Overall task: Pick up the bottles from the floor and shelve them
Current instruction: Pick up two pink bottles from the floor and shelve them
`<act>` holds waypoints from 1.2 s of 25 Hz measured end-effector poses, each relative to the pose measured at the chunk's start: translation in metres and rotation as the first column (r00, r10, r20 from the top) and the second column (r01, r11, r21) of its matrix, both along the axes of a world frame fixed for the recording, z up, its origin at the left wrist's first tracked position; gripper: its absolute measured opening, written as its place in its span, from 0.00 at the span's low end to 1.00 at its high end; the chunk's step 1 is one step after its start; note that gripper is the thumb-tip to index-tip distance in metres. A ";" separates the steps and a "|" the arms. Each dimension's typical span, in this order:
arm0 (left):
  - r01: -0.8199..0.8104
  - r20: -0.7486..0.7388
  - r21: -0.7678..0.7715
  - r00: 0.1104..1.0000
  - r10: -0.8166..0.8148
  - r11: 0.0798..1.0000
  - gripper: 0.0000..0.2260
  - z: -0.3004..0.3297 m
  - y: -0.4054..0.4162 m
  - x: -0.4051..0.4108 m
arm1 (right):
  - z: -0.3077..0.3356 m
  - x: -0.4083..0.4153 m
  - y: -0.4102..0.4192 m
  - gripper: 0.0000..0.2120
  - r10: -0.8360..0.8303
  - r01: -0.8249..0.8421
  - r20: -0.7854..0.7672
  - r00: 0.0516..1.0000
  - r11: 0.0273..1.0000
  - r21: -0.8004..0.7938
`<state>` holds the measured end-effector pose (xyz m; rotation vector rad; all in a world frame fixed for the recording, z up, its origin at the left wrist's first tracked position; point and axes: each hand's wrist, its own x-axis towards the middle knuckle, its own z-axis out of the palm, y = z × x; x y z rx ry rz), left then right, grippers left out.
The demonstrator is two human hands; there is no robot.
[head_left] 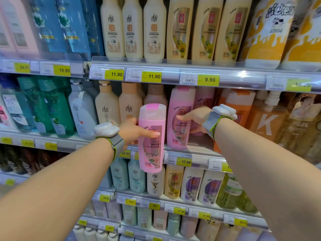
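1. Pink plastic shampoo bottle with flip cap and floral label (152,138): held upright in front of the middle shelf, its base hanging below the shelf lip, not yet set down
2. Left hand (133,130): wrapped round that bottle from the left, thumb across the label, other fingers behind it
3. Second pink plastic bottle of the same kind (180,119): standing on the white metal middle shelf with yellow price tags (194,154), just right of the held one
4. Right hand (195,119): thumb laid on the front of the shelved bottle, fingers curled round its right side, gripping it
5. Neighbours: beige bottles (119,103) to the left, orange pump bottle (238,112) to the right; the gap between the beige row and the shelved pink bottle looks like the slot
6. Handling note, by judgement: raise the held bottle until its base clears the shelf lip, then ease it straight back into the gap, label outward
7. Steady or nudge the shelved bottle rightward with the right hand so the pair stand side by side without toppling
8. Risk: smooth, tall bottles tip easily; release only once the base sits flat
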<state>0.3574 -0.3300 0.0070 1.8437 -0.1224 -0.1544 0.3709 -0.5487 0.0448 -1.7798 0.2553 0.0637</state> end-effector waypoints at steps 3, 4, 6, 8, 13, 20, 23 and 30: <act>-0.014 0.005 -0.004 1.000 0.014 1.000 0.27 -0.002 -0.007 -0.001 | -0.003 0.006 -0.014 0.47 -0.010 0.011 0.007 1.000 0.982 -0.188; -0.010 0.007 -0.020 1.000 0.011 1.000 0.28 -0.001 -0.011 -0.002 | -0.002 0.005 -0.016 0.45 -0.011 0.013 0.007 1.000 0.965 -0.262; 0.003 0.024 -0.060 1.000 -0.002 0.998 0.26 0.002 -0.023 -0.008 | 0.008 -0.012 -0.019 0.42 -0.020 0.024 0.017 1.000 0.933 -0.359; 0.007 0.059 -0.068 0.998 -0.003 0.998 0.25 0.006 -0.037 -0.015 | 0.024 -0.039 -0.013 0.44 -0.024 0.038 0.046 0.999 0.936 -0.350; 0.050 0.131 -0.053 0.990 -0.043 0.997 0.22 0.010 -0.077 -0.031 | 0.029 -0.077 -0.012 0.31 0.114 -0.069 0.186 0.976 0.971 -0.229; 0.087 0.291 -0.021 0.953 -0.077 0.996 0.23 0.014 -0.110 -0.050 | 0.046 -0.106 -0.031 0.23 0.147 -0.002 0.303 0.942 0.901 -0.434; 0.087 0.417 0.016 0.905 -0.086 0.996 0.26 0.032 -0.110 -0.054 | 0.056 -0.107 -0.036 0.26 0.105 0.089 0.335 0.936 0.852 -0.515; -0.211 0.691 0.539 0.664 -0.285 0.816 0.36 0.056 -0.080 -0.039 | 0.056 -0.105 -0.047 0.28 0.034 0.252 0.420 0.907 0.755 -0.605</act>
